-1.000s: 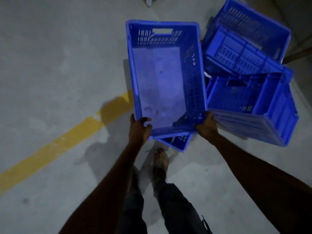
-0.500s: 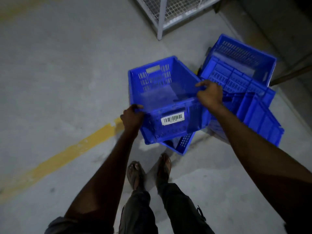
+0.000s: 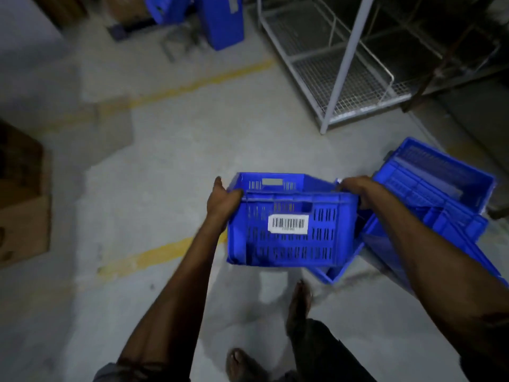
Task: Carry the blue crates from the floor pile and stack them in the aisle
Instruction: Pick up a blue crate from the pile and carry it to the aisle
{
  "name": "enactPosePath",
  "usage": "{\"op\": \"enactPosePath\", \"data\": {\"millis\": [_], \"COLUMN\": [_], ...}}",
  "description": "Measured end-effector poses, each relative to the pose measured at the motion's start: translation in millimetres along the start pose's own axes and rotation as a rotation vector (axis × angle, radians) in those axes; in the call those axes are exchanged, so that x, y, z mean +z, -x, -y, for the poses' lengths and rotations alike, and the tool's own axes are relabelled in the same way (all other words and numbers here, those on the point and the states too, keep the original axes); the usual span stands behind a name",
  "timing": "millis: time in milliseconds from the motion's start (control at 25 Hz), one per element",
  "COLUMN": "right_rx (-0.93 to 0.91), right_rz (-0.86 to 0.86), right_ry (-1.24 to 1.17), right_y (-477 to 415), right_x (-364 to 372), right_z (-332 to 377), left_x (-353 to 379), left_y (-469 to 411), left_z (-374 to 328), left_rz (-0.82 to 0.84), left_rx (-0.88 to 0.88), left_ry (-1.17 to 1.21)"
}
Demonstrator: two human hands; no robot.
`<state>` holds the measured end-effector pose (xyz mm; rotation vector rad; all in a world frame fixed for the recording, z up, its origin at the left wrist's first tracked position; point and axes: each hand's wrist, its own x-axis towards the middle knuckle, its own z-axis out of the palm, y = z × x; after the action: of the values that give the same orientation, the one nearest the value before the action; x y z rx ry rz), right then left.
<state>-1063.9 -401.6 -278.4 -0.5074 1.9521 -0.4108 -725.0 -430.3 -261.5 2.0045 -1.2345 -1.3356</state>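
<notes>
Blue crate [image 3: 289, 230] at frame centre, upright and off the floor, barcode label [image 3: 287, 224] facing the person.

- Left hand [image 3: 223, 201] has its fingers curled over the left end of the near rim. Right hand [image 3: 358, 190] is clamped on the right rim corner. Both grips sit high, at the rim only.
- Floor pile [image 3: 440, 194] is at right of frame. The held crate's right wall is just beside it, possibly touching; blur hides the gap.

Risks, as I judge them:
- The crate could snag on the pile while swinging clear, which would wrench the right-hand grip.
- The pile's near corner juts out beside the forward foot [image 3: 298, 307], so a trip or stubbed toe is possible.
- The light is dim, and the cardboard box [image 3: 22, 216] at left and the wire rack [image 3: 344, 78] at upper right narrow the route.
</notes>
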Motion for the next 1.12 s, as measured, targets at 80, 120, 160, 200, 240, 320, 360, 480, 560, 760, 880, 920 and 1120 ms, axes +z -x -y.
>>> {"op": "enactPosePath", "data": {"millis": [80,120,160,200,240,320,360,480,560,760,880,920,1120], "right_rx": [-0.087,-0.141,-0.189,-0.222,-0.269,-0.384,-0.4,-0.422,-0.424,-0.523,-0.603,-0.632,-0.737], "right_rz": [0.058,0.029,-0.014,-0.04,-0.048,-0.019,0.02,0.168,0.232,0.338,0.43,0.446,0.524], "right_ry": [0.212,0.315,0.407,0.495,0.552,0.643,0.606,0.534,0.502,0.561,0.603,0.606,0.627], "right_y": [56,81,107,134,154,204,228,293,323,396,448,462,517], "right_x": [37,61,86,111,136,198,227,318,373,526,627,662,824], "right_z": [1,-1,-3,-3,-5,-7,-10,-29,-40,-53,-46,-42,-19], "left_x": [-49,-76,-103,-131,-155,-219,-250,-346,-398,-514,-579,-598,-689], "left_y": [30,46,64,86,105,148,167,222,254,324,350,356,363], "left_z": [31,48,66,84,105,157,180,253,290,376,447,469,579], "left_rz": [-0.023,-0.056,-0.075,-0.086,-0.081,-0.076,-0.075,-0.146,-0.212,-0.442,-0.593,-0.64,-0.808], "left_rx": [-0.059,-0.1,-0.14,-0.158,-0.178,-0.219,-0.243,-0.28,-0.278,-0.235,-0.239,-0.248,-0.392], "left_ry": [0.149,0.252,0.342,0.401,0.415,0.399,0.384,0.371,0.387,0.417,0.416,0.431,0.452]}}
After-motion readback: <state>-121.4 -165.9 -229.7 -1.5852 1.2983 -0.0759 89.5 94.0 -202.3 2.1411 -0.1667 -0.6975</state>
